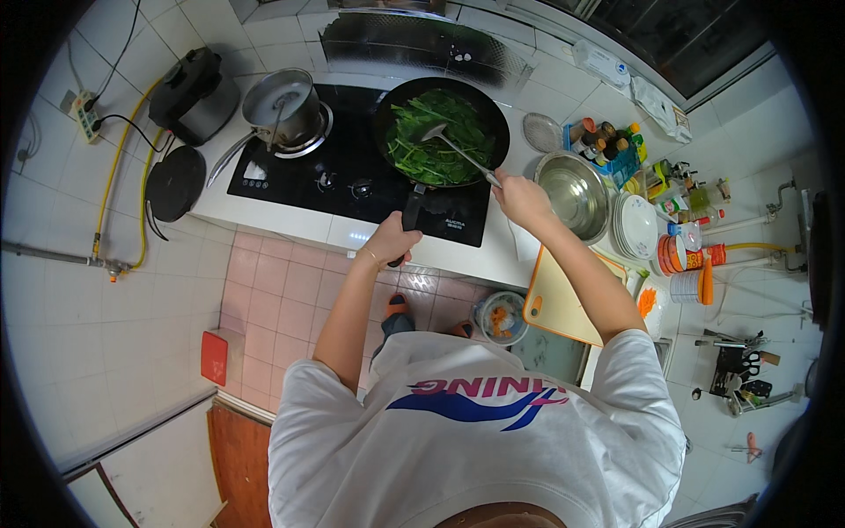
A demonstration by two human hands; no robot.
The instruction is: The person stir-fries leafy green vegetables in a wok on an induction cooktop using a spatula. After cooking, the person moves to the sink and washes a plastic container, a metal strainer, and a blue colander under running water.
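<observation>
My left hand (389, 239) is wrapped around the black handle (413, 210) of a wok. The dark wok (500, 135) sits on the right side of a black glass gas hob (350, 132). Chopped leafy greens (442, 142) fill much of it. In my right hand (523, 197) is the handle of a metal spatula (462, 150), which slants down to the left. Its blade rests among the greens near the wok's middle and is partly covered by leaves.
On the left burner stands a steel saucepan (280, 105), its handle jutting toward the front edge. A steel bowl (573, 198) of clear liquid, stacked plates (637, 224) and a cutting board (561, 297) lie to the right. Below the counter is a waste bin (502, 318).
</observation>
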